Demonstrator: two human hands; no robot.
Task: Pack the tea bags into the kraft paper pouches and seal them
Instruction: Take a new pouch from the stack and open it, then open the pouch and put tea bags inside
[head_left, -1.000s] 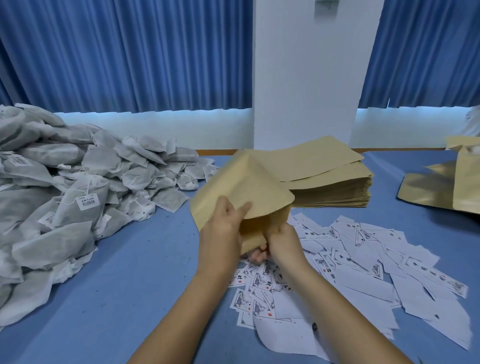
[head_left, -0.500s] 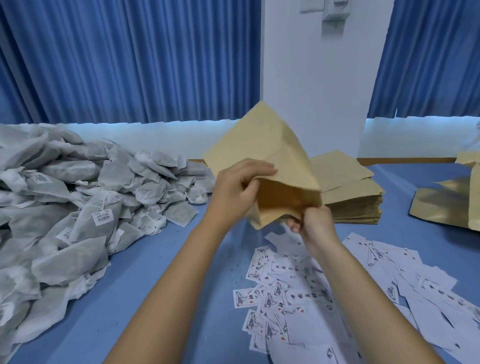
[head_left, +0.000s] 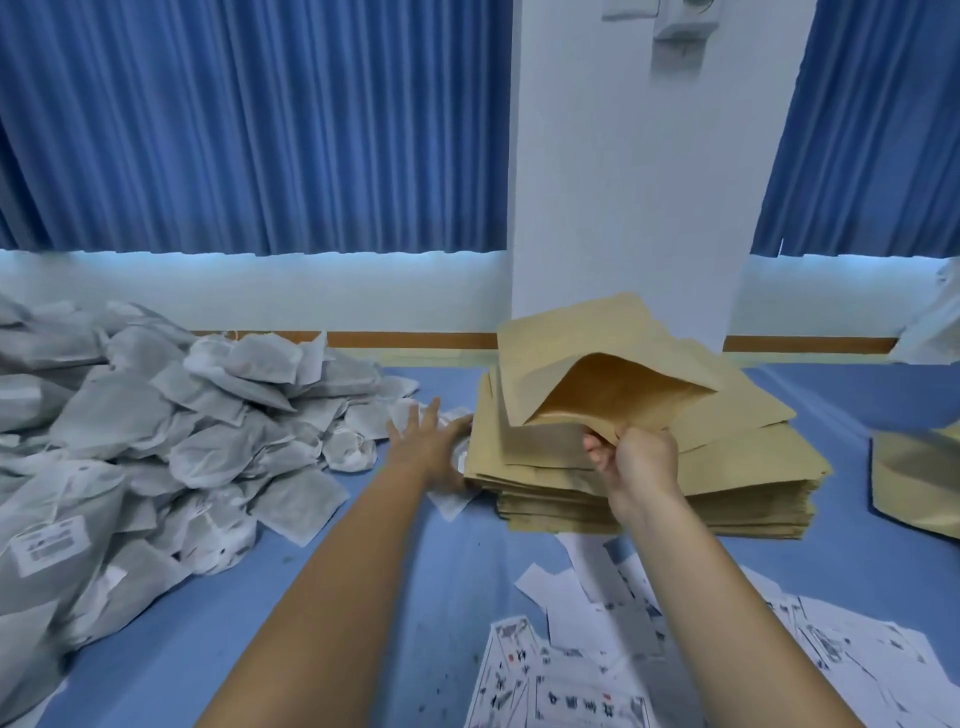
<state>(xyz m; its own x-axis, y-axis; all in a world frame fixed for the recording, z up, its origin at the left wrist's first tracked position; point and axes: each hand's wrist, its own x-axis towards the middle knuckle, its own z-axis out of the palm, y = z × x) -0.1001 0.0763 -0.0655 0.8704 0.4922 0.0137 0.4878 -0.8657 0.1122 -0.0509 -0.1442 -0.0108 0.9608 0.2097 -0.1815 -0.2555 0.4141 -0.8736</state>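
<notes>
Tea bag heap (head_left: 156, 441) on counter (head_left: 857, 561), L side. Open pouch (head_left: 571, 364) above pouch stack (head_left: 727, 467), mouth twd person; R hand (head_left: 641, 462) fingers (head_left: 597, 452) pinch lower lip. L hand (head_left: 426, 452), fingers spread, on loose tea bag (head_left: 453, 503) just L of stack, so L nearer.

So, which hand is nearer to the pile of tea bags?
Left. The left hand is at the right edge of the tea bag pile, fingers spread. The right hand is farther right, holding an open pouch above the pouch stack.

A kraft pouch (head_left: 587, 353), mouth gaping, tilts above the flat pouch stack (head_left: 753, 467); grey-white tea bags (head_left: 130, 415) heap left.
</notes>
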